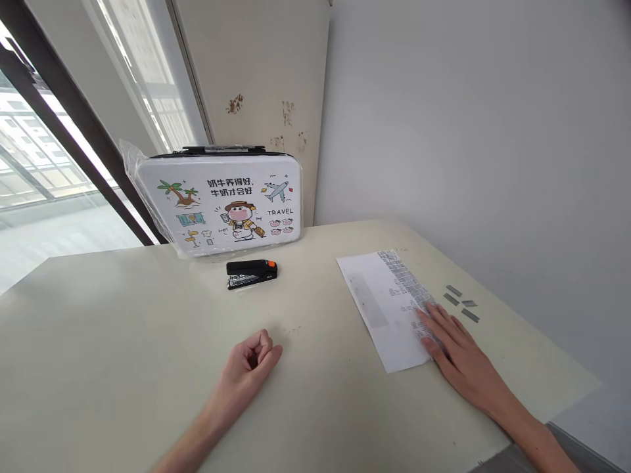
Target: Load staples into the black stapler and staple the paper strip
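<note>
I see my right hand (pixel 451 345) lying flat, fingers spread, pressed on the near right part of the paper (pixel 389 309). The fingertips cover the printed grey block along the paper's right edge. The hand pinches nothing.

My left hand (pixel 251 361) rests on the bare tabletop (pixel 123 328), curled into a loose fist, thumb against the fingers, holding nothing that I can see.

Key relation: the stapler (pixel 252 273) lies ahead of the left hand and a little to its left, near the middle of the tabletop. It is well apart from both hands. Its long axis runs left to right across my view, orange end to the right. The left hand is the nearer one; the right hand is farther off and occupied on the paper.

The paper's long axis runs from far-left to near-right, at a slant to the table edge. It lies to the right of the stapler, apart from it.

Four staple strips (pixel 461 302) lie just beyond the paper's right edge, near the right hand's fingertips but not touching them.

A printed case (pixel 221 203) stands upright behind the stapler, just beside it, against the wall.
</note>
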A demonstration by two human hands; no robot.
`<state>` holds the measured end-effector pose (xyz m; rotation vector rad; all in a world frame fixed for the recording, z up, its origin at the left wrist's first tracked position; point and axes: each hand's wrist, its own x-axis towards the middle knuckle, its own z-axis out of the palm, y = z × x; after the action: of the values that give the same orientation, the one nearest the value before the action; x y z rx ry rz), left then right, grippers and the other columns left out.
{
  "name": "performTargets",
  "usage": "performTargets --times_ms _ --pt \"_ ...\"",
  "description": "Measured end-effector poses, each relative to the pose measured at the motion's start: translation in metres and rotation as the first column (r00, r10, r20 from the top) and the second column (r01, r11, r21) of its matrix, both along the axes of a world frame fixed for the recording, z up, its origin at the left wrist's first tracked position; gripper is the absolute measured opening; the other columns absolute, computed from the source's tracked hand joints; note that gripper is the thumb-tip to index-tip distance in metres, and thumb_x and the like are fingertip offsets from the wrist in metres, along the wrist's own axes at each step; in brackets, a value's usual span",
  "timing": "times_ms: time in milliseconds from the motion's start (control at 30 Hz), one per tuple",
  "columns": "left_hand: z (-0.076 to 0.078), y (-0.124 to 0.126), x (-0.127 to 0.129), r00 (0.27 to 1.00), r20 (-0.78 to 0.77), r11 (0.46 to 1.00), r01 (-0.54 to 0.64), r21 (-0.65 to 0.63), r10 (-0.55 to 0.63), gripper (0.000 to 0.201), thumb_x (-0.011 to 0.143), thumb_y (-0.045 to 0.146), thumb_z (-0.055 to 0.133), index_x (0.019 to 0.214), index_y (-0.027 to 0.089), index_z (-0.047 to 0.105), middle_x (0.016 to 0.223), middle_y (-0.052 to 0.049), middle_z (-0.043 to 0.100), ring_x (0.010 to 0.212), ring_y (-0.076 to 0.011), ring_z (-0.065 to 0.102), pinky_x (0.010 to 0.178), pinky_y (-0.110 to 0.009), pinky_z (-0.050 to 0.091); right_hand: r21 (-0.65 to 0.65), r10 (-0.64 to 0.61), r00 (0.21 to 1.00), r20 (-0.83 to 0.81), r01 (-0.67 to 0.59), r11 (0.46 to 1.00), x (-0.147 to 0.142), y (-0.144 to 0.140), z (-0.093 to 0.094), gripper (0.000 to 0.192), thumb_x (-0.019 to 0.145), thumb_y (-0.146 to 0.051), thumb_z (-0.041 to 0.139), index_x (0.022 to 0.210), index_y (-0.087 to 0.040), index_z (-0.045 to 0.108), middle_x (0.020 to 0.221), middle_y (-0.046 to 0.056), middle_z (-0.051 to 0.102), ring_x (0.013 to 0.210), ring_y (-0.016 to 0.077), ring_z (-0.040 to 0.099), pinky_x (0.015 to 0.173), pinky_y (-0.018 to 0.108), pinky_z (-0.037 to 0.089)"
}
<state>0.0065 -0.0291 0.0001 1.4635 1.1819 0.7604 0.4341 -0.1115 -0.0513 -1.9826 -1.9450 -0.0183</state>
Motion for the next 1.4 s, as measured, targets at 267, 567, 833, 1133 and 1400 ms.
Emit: performTargets --times_ms 267,567,833,1133,1400 --pt "0.0 -0.003 0.001 0.999 -0.044 1.0 0.014 0.028 -0.013 0.048 0.096 0.047 0.058 0.072 0.024 0.024 0.067 0.007 0.018 0.06 -0.013 0.016 0.051 -0.026 0.018 -0.019 0.034 0.997 0.071 -0.033 0.999 -0.015 -0.004 -0.005 0.065 0.107 -0.056 0.042 0.167 -0.041 0.02 0.174 -0.003 0.019 0.16 0.0322 0.023 0.127 0.063 0.029" --pt "0.006 0.001 -0.002 0.97 -0.239 0.905 0.055 0.422 0.052 0.028 0.1 0.041 0.056 0.079 0.024 0.047 0.093 -0.005 0.062 0.087 -0.0214 0.058 0.058 -0.025 0.039 0.047 0.231 0.973 0.023 -0.232 0.972 -0.127 -0.034 -0.002 0.076 0.103 -0.05 0.053 0.168 -0.04 0.015 0.174 0.0 0.021 0.156 0.0406 0.029 0.12 0.07 0.038" --pt "-0.016 0.016 -0.025 0.795 -0.604 0.68 0.411 0.607 0.059 0.057 0.103 0.048 0.057 0.156 0.031 0.045 0.167 -0.007 0.039 0.157 -0.0372 0.027 0.124 -0.061 0.029 0.244 0.315 0.941 -0.123 -0.279 0.929 -0.243 -0.051 -0.044 0.098 0.092 -0.073 0.056 0.17 -0.037 0.01 0.168 0.006 0.038 0.154 0.0484 0.03 0.11 0.073 0.046" --pt "-0.013 0.009 -0.066 0.695 -0.718 0.579 0.569 0.584 0.042 0.071 0.102 0.048 0.059 0.166 0.036 0.029 0.17 -0.001 0.032 0.156 -0.0357 0.03 0.127 -0.06 0.025 0.133 -0.231 0.957 -0.177 0.256 0.958 -0.041 -0.026 -0.011 0.079 0.101 -0.058 0.053 0.168 -0.035 0.019 0.177 0.008 0.006 0.16 0.0459 0.014 0.115 0.072 0.04" --pt "-0.015 0.004 -0.075 0.722 -0.692 0.585 0.557 0.59 0.01 0.068 0.099 0.046 0.064 0.162 0.039 0.039 0.167 0.001 0.038 0.154 -0.0363 0.034 0.126 -0.059 0.028 0.202 -0.394 0.859 -0.326 0.47 0.859 0.078 0.067 -0.015 0.089 0.083 -0.074 0.064 0.145 -0.012 0.052 0.145 0.027 0.054 0.142 0.0491 0.044 0.114 0.071 0.036"
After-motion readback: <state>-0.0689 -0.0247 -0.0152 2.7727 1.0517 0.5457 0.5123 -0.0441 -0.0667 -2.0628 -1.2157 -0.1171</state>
